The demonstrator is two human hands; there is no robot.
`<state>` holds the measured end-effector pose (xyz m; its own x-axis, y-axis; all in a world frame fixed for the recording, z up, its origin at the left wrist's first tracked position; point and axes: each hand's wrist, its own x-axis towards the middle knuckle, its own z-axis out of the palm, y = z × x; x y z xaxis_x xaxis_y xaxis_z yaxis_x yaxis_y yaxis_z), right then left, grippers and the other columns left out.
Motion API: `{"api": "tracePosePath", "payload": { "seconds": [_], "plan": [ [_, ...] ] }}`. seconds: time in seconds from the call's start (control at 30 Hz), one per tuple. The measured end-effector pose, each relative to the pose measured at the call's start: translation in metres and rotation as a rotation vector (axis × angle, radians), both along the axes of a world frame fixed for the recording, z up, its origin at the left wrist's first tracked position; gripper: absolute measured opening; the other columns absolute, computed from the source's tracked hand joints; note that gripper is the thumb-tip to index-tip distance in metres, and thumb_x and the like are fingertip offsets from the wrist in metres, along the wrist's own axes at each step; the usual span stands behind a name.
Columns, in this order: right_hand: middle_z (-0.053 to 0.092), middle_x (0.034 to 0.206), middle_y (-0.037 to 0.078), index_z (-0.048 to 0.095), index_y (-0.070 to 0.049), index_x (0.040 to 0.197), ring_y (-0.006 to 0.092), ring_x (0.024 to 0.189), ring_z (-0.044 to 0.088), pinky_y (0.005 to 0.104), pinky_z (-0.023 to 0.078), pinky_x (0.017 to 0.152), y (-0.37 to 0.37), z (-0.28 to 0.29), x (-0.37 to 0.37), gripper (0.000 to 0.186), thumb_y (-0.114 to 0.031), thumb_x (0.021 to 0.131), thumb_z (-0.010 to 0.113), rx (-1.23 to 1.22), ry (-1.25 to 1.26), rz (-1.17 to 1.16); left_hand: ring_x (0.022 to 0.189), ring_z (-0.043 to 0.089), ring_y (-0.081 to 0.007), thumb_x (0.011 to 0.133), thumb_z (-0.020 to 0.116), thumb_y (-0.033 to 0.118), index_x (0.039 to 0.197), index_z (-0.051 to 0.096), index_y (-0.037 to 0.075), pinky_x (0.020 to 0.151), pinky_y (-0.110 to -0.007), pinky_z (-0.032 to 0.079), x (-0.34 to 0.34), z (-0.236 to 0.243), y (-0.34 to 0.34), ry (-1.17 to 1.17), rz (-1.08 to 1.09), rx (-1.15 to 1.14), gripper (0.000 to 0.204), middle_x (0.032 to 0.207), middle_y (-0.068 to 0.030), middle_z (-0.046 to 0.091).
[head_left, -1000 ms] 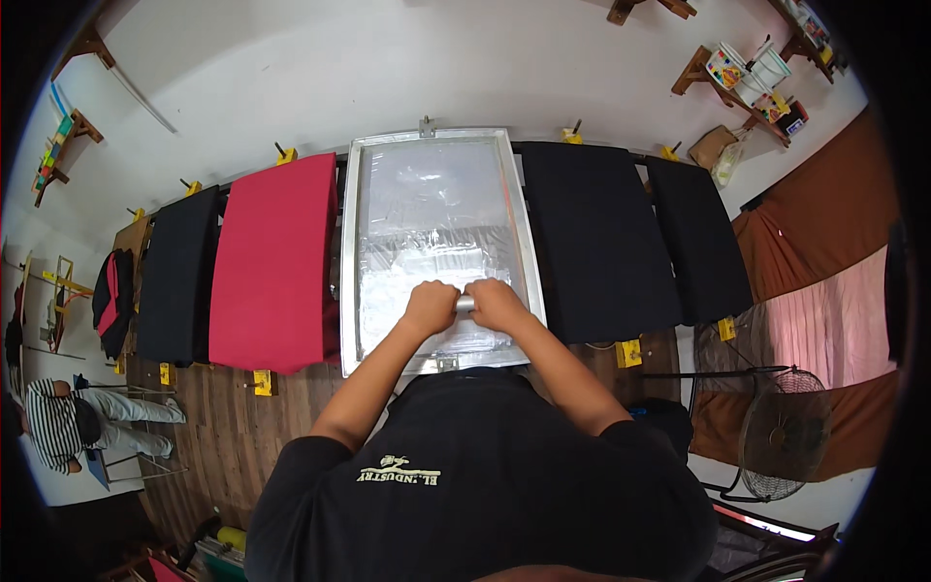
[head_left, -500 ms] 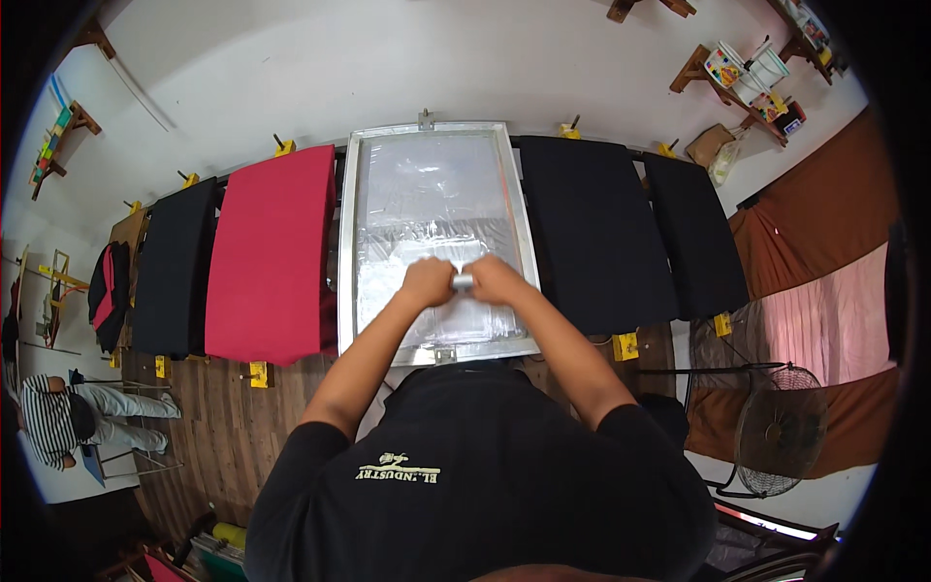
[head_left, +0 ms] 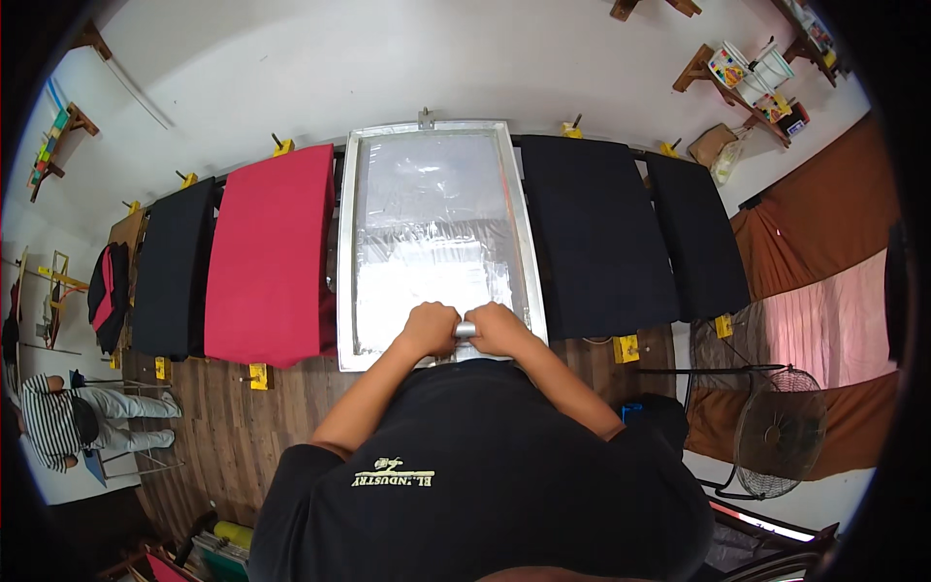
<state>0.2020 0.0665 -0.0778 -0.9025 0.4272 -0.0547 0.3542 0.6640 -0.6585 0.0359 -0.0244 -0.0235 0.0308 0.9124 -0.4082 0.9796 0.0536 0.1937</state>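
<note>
A silver-framed printing screen [head_left: 346,247] lies before me, its taped mesh shiny and partly covered with a whitish wet-looking sheen. Over its near end, close to my body, my left hand [head_left: 430,328] and my right hand [head_left: 497,329] are side by side, fingers curled around a squeegee [head_left: 465,331]. Only a short grey piece of its handle shows between the fists; its blade is hidden beneath my hands. A metal hinge clamp [head_left: 425,120] holds the frame's far edge.
Left of the screen lies a red cloth-covered board [head_left: 272,257], then a black one [head_left: 175,267]. Two more black boards [head_left: 596,238] lie on the right. Yellow blocks [head_left: 626,349] jut out at board ends. A fan [head_left: 781,427] stands right; a striped-shirted person [head_left: 50,427] is left.
Both hands have drawn the squeegee toward my body, from the middle of the screen to its near end. More of the bright whitish mesh shows behind them.
</note>
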Motion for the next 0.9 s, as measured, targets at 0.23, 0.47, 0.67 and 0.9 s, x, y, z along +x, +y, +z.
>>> {"api": "tracePosePath", "payload": {
  "seconds": [0.23, 0.47, 0.67, 0.9],
  "plan": [
    [0.07, 0.08, 0.021, 0.071, -0.004, 0.084, 0.0412, 0.079, 0.069, 0.047, 0.055, 0.073, 0.061, 0.011, -0.031, 0.017, -0.015, 0.071, 0.073, 0.005, 0.105, 0.005, 0.088, 0.074, -0.0353, 0.076, 0.071, 0.022, 0.086, 0.077, 0.011, 0.079, -0.046, 0.059, -0.029, 0.009, 0.054, 0.031, 0.084, 0.143, 0.016, 0.091, -0.0166, 0.075],
    [0.071, 0.085, 0.021, 0.072, -0.004, 0.084, 0.0414, 0.083, 0.07, 0.0474, 0.056, 0.077, 0.071, 0.009, -0.045, 0.015, -0.01, 0.071, 0.072, 0.017, 0.049, -0.069, 0.084, 0.074, -0.0341, 0.075, 0.071, 0.019, 0.082, 0.076, 0.008, 0.075, -0.044, 0.06, -0.041, -0.012, 0.076, 0.089, 0.06, 0.15, 0.014, 0.087, -0.0163, 0.075],
    [0.071, 0.085, 0.022, 0.071, -0.003, 0.087, 0.0425, 0.085, 0.069, 0.0498, 0.055, 0.078, 0.002, -0.007, -0.005, 0.018, -0.015, 0.072, 0.071, -0.018, 0.012, -0.019, 0.079, 0.074, -0.0341, 0.072, 0.072, 0.017, 0.08, 0.077, 0.011, 0.075, -0.044, 0.06, -0.006, -0.006, 0.01, 0.015, -0.015, 0.046, 0.011, 0.082, -0.0159, 0.074],
    [0.07, 0.084, 0.022, 0.07, -0.002, 0.086, 0.0431, 0.083, 0.069, 0.0496, 0.055, 0.076, 0.007, -0.002, -0.007, 0.019, -0.015, 0.072, 0.071, -0.05, 0.02, 0.023, 0.077, 0.073, -0.0353, 0.072, 0.07, 0.019, 0.079, 0.076, 0.012, 0.071, -0.045, 0.059, -0.007, 0.0, 0.009, -0.009, 0.021, 0.044, 0.012, 0.081, -0.0166, 0.074]
  ]
}}
